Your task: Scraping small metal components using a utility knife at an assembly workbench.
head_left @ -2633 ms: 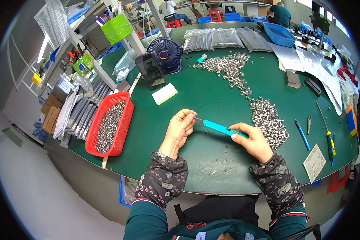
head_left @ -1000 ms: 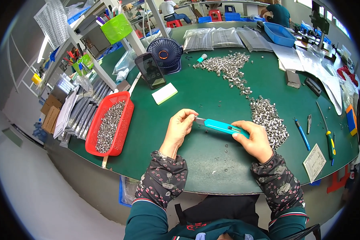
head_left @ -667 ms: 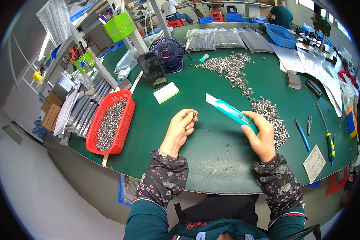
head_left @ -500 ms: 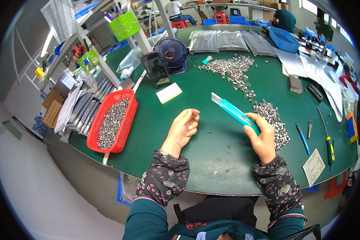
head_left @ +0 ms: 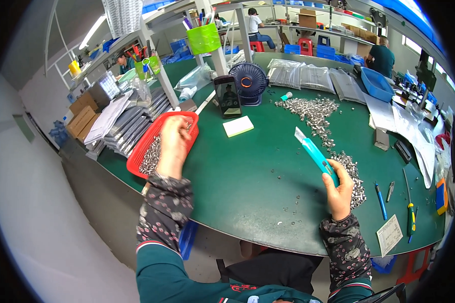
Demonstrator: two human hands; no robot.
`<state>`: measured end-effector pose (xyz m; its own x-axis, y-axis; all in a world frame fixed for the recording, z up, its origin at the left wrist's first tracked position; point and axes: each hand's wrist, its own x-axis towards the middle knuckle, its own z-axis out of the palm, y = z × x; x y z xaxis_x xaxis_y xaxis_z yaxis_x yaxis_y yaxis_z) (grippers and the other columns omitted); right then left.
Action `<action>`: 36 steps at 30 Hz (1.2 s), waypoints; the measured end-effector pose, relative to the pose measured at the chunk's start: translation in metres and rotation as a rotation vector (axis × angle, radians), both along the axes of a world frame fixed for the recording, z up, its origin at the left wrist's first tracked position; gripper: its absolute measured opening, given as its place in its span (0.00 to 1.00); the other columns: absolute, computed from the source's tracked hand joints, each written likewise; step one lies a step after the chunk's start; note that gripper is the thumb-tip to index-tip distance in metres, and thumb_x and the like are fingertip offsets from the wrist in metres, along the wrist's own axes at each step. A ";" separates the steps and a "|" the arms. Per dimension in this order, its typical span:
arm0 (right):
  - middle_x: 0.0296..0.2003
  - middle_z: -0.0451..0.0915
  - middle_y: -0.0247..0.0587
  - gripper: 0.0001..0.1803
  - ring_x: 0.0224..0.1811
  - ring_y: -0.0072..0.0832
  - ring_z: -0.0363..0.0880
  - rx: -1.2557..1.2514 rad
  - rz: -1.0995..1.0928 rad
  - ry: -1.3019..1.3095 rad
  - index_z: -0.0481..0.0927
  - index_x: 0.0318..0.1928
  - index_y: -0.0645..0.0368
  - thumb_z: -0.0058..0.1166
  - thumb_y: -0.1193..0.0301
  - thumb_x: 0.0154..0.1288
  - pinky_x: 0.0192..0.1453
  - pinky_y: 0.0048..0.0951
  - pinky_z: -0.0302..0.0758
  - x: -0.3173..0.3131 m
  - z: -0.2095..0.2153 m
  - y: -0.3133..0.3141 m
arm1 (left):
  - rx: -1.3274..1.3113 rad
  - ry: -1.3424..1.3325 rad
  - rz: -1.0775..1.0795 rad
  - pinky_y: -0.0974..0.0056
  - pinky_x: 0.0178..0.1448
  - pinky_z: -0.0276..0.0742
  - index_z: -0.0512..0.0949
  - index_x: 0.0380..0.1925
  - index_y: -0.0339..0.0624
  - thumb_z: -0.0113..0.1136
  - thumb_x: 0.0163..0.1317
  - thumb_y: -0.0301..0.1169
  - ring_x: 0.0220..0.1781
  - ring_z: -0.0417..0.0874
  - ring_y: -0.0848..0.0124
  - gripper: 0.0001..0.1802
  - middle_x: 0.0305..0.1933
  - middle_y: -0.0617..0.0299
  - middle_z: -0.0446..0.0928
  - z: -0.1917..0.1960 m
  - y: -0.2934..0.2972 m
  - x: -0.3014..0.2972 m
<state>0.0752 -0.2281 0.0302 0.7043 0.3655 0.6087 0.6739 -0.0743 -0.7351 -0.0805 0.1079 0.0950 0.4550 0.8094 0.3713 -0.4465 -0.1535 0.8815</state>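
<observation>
Over the red basket [head_left: 148, 137], left hand [head_left: 174, 136] hung half-curled, contents indiscernible; well right of the basket, right hand [head_left: 340, 184] gripped the teal cutter [head_left: 316, 155], judged light, stiff, brittle-bladed, best held by its handle; basketed metal rings [head_left: 150, 160] seemed hard, slick.

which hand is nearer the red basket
Left: the left hand is over the red basket, while the right hand is off to the basket's right, holding a knife.
</observation>
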 end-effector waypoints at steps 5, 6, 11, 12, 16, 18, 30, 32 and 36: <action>0.33 0.74 0.38 0.15 0.32 0.22 0.70 0.038 -0.018 0.116 0.72 0.42 0.65 0.51 0.75 0.51 0.38 0.22 0.67 0.001 0.006 -0.008 | 0.245 0.678 0.176 0.70 0.47 0.64 0.70 0.37 0.36 0.52 0.55 0.35 0.40 0.71 0.72 0.15 0.36 0.60 0.73 -0.007 0.047 -0.039; 0.33 0.73 0.36 0.16 0.31 0.19 0.68 0.071 0.010 0.083 0.71 0.43 0.65 0.50 0.76 0.51 0.38 0.20 0.66 -0.005 0.011 -0.011 | 0.385 0.751 0.306 0.70 0.50 0.63 0.70 0.40 0.35 0.54 0.53 0.37 0.44 0.70 0.70 0.18 0.39 0.58 0.72 -0.024 0.069 -0.057; 0.35 0.70 0.35 0.16 0.36 0.19 0.66 0.004 -0.146 0.057 0.68 0.44 0.67 0.48 0.78 0.51 0.41 0.17 0.63 -0.039 0.004 -0.066 | 0.732 0.535 0.326 0.62 0.49 0.65 0.73 0.33 0.37 0.56 0.47 0.27 0.40 0.73 0.59 0.11 0.35 0.52 0.73 -0.041 -0.062 -0.081; 0.32 0.68 0.34 0.13 0.33 0.18 0.64 -0.038 -0.217 0.079 0.68 0.40 0.66 0.48 0.78 0.51 0.39 0.17 0.62 -0.047 -0.003 -0.081 | 0.914 0.543 0.318 0.62 0.49 0.65 0.73 0.32 0.37 0.55 0.47 0.26 0.39 0.73 0.59 0.10 0.33 0.53 0.73 -0.051 -0.087 -0.089; 0.23 0.59 0.30 0.08 0.27 0.17 0.57 -0.087 -0.441 0.107 0.64 0.28 0.61 0.50 0.79 0.50 0.32 0.20 0.60 -0.050 -0.045 -0.129 | 0.933 0.584 0.155 0.61 0.48 0.64 0.72 0.35 0.38 0.55 0.46 0.25 0.38 0.72 0.60 0.13 0.32 0.55 0.72 -0.101 -0.123 -0.090; 0.23 0.57 0.29 0.09 0.27 0.16 0.55 -0.074 -0.532 0.076 0.62 0.27 0.60 0.50 0.76 0.54 0.32 0.20 0.58 -0.044 -0.053 -0.141 | 0.714 0.522 0.155 0.61 0.49 0.63 0.68 0.42 0.39 0.55 0.45 0.26 0.41 0.70 0.60 0.20 0.35 0.55 0.71 -0.109 -0.129 -0.083; 0.19 0.60 0.31 0.14 0.24 0.20 0.55 -0.007 -0.509 0.046 0.64 0.25 0.64 0.44 0.66 0.61 0.27 0.24 0.57 -0.033 -0.060 -0.136 | 0.914 0.645 0.484 0.58 0.51 0.63 0.64 0.43 0.36 0.54 0.46 0.30 0.48 0.65 0.56 0.22 0.42 0.52 0.66 -0.121 -0.129 -0.065; 0.20 0.61 0.27 0.13 0.24 0.17 0.56 -0.025 -0.495 0.083 0.65 0.26 0.64 0.44 0.66 0.61 0.28 0.21 0.57 -0.035 -0.060 -0.138 | 0.916 0.655 0.483 0.58 0.51 0.63 0.65 0.43 0.36 0.54 0.46 0.30 0.48 0.65 0.56 0.22 0.42 0.52 0.66 -0.121 -0.130 -0.064; 0.18 0.59 0.27 0.11 0.22 0.17 0.55 0.028 -0.493 0.027 0.66 0.26 0.64 0.45 0.69 0.61 0.24 0.21 0.55 -0.034 -0.063 -0.138 | 0.920 0.663 0.488 0.59 0.51 0.63 0.65 0.42 0.36 0.53 0.46 0.30 0.48 0.65 0.57 0.21 0.42 0.52 0.66 -0.119 -0.130 -0.063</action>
